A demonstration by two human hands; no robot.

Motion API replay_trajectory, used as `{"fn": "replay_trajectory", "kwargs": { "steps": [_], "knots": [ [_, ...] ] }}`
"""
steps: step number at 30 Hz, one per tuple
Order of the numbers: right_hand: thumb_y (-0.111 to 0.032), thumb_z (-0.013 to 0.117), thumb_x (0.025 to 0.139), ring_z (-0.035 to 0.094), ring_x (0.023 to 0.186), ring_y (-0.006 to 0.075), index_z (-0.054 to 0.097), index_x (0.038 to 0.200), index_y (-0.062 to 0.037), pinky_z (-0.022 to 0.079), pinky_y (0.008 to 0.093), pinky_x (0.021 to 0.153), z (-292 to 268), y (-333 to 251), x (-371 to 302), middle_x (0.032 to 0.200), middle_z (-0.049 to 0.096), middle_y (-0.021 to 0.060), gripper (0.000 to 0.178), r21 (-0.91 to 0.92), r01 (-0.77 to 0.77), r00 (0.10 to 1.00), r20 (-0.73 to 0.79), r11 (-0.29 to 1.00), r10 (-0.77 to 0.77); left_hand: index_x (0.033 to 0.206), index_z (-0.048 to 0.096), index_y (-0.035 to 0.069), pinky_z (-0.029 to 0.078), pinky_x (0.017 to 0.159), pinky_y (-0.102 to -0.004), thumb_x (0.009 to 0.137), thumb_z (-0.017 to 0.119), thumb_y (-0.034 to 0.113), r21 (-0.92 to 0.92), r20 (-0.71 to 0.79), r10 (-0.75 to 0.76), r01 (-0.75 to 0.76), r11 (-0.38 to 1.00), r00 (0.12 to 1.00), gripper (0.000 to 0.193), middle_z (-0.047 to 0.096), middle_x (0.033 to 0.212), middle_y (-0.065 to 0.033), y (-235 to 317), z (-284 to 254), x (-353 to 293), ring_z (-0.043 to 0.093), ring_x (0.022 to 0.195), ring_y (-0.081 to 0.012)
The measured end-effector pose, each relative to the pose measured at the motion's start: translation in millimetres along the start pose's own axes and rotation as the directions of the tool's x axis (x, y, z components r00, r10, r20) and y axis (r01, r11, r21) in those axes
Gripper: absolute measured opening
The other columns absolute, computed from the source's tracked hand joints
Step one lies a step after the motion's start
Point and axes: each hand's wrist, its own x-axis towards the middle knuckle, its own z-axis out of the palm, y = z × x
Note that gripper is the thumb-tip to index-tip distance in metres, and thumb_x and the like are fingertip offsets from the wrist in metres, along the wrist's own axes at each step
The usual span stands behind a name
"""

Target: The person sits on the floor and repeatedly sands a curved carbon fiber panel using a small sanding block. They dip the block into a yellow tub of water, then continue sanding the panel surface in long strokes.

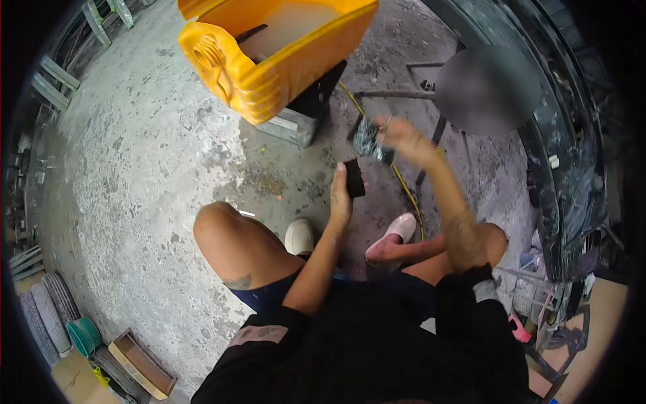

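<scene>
My left hand (342, 192) is closed round a small black rectangular block (354, 178), held upright above the floor between my knees. To its right and a little farther out, my right hand (409, 141) is raised with bent fingers, and motion smears it. Right beside those fingers shows a crumpled, shiny grey wad that looks like plastic (369, 141). Whether the hand grips it or only passes over it, I cannot tell. Ahead stands a cut-open yellow plastic jug (282, 77) with cloudy liquid and a dark stick-like thing inside.
The jug rests on a dark box-like base (296, 128). A thin yellow hose (406, 188) crosses the floor near my right foot. Along the right curves a large dusty black panel (565, 135). Tyres (49, 306), a green bucket (83, 336) and a cardboard box (141, 363) stand lower left.
</scene>
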Motion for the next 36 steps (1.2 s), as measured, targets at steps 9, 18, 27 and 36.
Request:
{"fn": "replay_trajectory", "kwargs": {
  "steps": [9, 18, 27, 36],
  "knots": [
    [-0.015, 0.077, 0.092, 0.069, 0.094, 0.0173, 0.056, 0.130, -0.0032, 0.062, 0.0321, 0.071, 34.4, 64.3, -113.4, 0.109, 0.068, 0.0087, 0.045, 0.457, -0.189, 0.974, -0.026, 0.869, 0.225, 0.129, 0.060, 0.001, 0.048, 0.071, -0.0216, 0.104, 0.064, 0.032, 0.191, 0.000, 0.177, -0.174, 0.966, 0.984, 0.040, 0.069, 0.099, -0.0016, -13.3, 34.4, -27.6, 0.062, 0.082, -0.0082],
    [-0.012, 0.079, 0.091, 0.069, 0.088, 0.0149, 0.066, 0.113, -0.0013, 0.061, 0.0302, 0.072, -2.1, 23.2, -122.5, 0.101, 0.071, 0.0076, 0.028, 0.427, 0.125, 0.988, -0.131, 0.896, -0.075, 0.134, 0.058, 0.002, 0.053, 0.074, -0.0295, 0.107, 0.058, 0.033, 0.068, 0.284, -0.123, 0.108, 0.992, 0.951, 0.042, 0.070, 0.113, -0.0054, 37.5, 74.7, -58.4, 0.066, 0.093, -0.0125],
    [-0.009, 0.083, 0.086, 0.068, 0.078, 0.0124, 0.067, 0.113, -0.0011, 0.058, 0.0278, 0.070, 0.2, 39.4, -117.3, 0.090, 0.071, 0.0058, 0.032, 0.568, 0.138, 0.981, -0.190, 0.812, -0.034, 0.154, 0.040, 0.000, 0.046, 0.108, -0.0354, 0.108, 0.053, 0.037, 0.047, 0.341, 0.044, -0.063, 0.997, 0.939, 0.061, 0.061, 0.138, -0.0148, 27.5, 116.2, -60.2, 0.060, 0.126, -0.0213],
    [-0.007, 0.080, 0.088, 0.065, 0.078, 0.0097, 0.069, 0.121, -0.0035, 0.056, 0.0260, 0.073, -5.0, 37.2, -117.8, 0.091, 0.070, 0.0035, 0.035, 0.572, 0.262, 0.960, -0.238, 0.777, -0.149, 0.120, 0.062, 0.005, 0.051, 0.073, -0.0276, 0.106, 0.051, 0.055, -0.014, 0.190, 0.106, -0.105, 0.994, 0.976, 0.053, 0.069, 0.107, -0.0071, 23.1, 115.5, -51.1, 0.065, 0.087, -0.0140]
  ]
}}
